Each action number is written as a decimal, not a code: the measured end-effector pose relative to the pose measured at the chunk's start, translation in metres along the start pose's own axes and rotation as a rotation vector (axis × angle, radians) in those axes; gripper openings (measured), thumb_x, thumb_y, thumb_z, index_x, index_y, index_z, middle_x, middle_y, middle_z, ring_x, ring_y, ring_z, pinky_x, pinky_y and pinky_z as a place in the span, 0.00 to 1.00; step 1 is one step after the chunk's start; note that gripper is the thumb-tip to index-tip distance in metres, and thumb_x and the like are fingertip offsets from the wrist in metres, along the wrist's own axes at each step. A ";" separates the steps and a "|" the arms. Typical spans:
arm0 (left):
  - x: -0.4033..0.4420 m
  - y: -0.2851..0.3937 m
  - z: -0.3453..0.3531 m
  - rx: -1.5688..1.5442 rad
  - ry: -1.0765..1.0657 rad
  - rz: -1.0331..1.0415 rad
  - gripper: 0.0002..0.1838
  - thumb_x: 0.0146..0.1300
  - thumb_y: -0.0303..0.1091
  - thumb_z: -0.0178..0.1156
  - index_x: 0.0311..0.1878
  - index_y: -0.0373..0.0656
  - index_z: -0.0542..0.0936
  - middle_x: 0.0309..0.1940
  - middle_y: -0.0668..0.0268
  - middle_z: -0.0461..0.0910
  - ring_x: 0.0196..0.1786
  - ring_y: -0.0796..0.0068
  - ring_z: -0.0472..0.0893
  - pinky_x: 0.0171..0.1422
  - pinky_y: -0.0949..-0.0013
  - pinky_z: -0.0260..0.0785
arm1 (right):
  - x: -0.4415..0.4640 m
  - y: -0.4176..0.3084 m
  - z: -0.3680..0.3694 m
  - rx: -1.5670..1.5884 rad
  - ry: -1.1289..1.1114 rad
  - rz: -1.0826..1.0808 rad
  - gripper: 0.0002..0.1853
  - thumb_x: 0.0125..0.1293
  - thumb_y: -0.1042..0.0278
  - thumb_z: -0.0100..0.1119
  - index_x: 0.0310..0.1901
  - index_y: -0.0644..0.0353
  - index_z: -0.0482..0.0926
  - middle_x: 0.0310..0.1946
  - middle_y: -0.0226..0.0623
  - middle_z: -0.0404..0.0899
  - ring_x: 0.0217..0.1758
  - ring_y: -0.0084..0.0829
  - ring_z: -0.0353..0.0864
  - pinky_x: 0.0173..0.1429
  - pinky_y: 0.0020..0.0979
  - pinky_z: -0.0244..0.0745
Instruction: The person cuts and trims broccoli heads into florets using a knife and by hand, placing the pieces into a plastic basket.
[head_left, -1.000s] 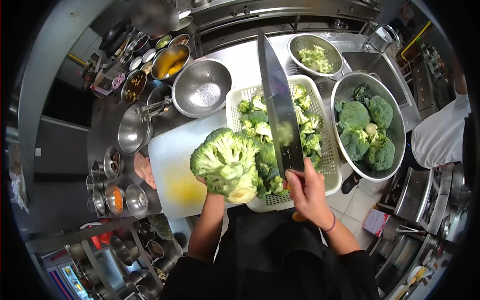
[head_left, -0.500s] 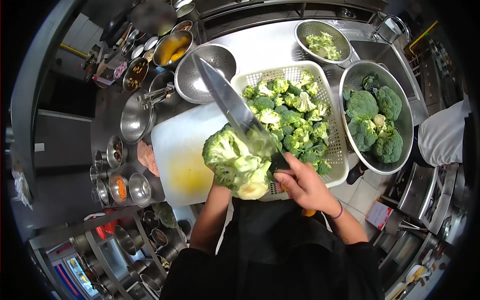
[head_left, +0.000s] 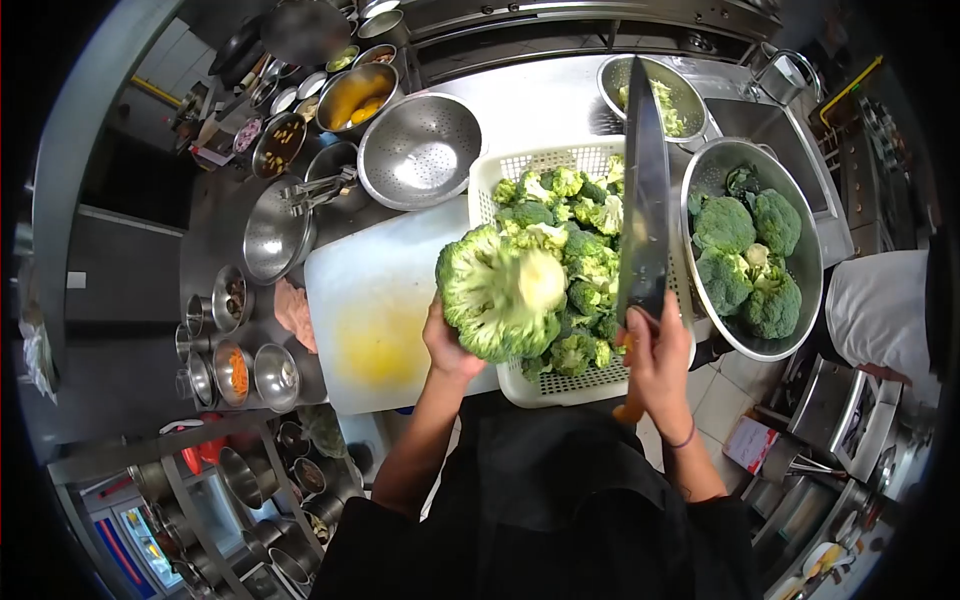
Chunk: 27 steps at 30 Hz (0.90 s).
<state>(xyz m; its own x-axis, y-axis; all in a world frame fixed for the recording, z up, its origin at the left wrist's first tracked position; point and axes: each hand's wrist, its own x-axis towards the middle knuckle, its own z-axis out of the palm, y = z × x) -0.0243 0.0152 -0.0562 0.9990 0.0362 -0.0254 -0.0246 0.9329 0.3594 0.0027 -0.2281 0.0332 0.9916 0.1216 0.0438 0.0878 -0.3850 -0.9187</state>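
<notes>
My left hand grips a large head of broccoli, its cut stem facing up toward me, above the near left part of a white plastic basket. Cut broccoli florets fill much of that basket. In my right hand is a big chef's knife, held by the handle with the blade pointing away from me, over the basket's right side. Blade and broccoli are apart. A white cutting board with a yellow stain lies left of the basket.
A colander of whole broccoli heads stands at the right. Another colander with pale green pieces is at the back, partly behind the blade. An upright perforated bowl sits behind the board. Beyond the right colander, a person's white cloth shows.
The knife has swung off the broccoli to the right and now points straight away from me. My left hand has raised and turned the broccoli, so its stem faces upward.
</notes>
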 end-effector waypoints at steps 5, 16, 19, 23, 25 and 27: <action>0.006 -0.001 0.005 -0.008 0.043 -0.094 0.35 0.69 0.52 0.53 0.72 0.40 0.63 0.70 0.56 0.67 0.72 0.56 0.65 0.77 0.48 0.55 | -0.008 -0.024 -0.009 0.007 -0.092 -0.051 0.05 0.68 0.80 0.55 0.42 0.67 0.69 0.23 0.45 0.80 0.22 0.38 0.81 0.27 0.32 0.71; 0.018 0.013 0.024 0.029 0.253 -0.221 0.28 0.70 0.50 0.41 0.62 0.39 0.73 0.58 0.58 0.78 0.61 0.59 0.77 0.67 0.53 0.68 | 0.037 -0.051 -0.013 -0.110 -0.151 -0.725 0.06 0.58 0.80 0.61 0.35 0.62 0.74 0.23 0.42 0.73 0.24 0.47 0.74 0.29 0.42 0.67; 0.016 0.015 0.020 -0.110 0.103 -0.272 0.27 0.71 0.49 0.41 0.62 0.38 0.73 0.58 0.58 0.78 0.60 0.59 0.77 0.68 0.54 0.67 | 0.039 -0.021 0.009 -0.357 -0.286 -0.593 0.07 0.58 0.80 0.59 0.36 0.62 0.72 0.22 0.43 0.72 0.24 0.48 0.74 0.28 0.44 0.66; 0.015 0.005 0.006 0.066 0.216 -0.090 0.28 0.73 0.51 0.42 0.63 0.38 0.72 0.59 0.57 0.77 0.61 0.60 0.77 0.69 0.54 0.67 | 0.033 -0.021 0.017 -0.385 -0.317 -0.447 0.07 0.59 0.80 0.59 0.38 0.62 0.73 0.20 0.44 0.72 0.24 0.48 0.75 0.29 0.45 0.66; 0.014 0.008 0.010 0.028 0.197 -0.098 0.28 0.73 0.50 0.41 0.62 0.37 0.72 0.59 0.56 0.77 0.61 0.59 0.77 0.69 0.54 0.67 | 0.035 -0.023 0.017 -0.402 -0.329 -0.472 0.08 0.60 0.78 0.59 0.37 0.61 0.70 0.21 0.43 0.72 0.24 0.49 0.75 0.28 0.46 0.65; 0.018 0.013 0.018 -0.010 0.165 -0.112 0.28 0.72 0.48 0.40 0.62 0.35 0.73 0.58 0.55 0.78 0.60 0.58 0.77 0.69 0.55 0.68 | 0.036 -0.022 0.016 -0.425 -0.327 -0.498 0.09 0.61 0.76 0.59 0.37 0.60 0.68 0.22 0.43 0.72 0.25 0.49 0.75 0.28 0.46 0.65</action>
<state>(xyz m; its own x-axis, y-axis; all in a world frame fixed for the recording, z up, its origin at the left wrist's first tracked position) -0.0055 0.0211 -0.0352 0.9760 -0.0109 -0.2174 0.0854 0.9380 0.3361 0.0349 -0.2007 0.0489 0.7515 0.6161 0.2358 0.6158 -0.5270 -0.5858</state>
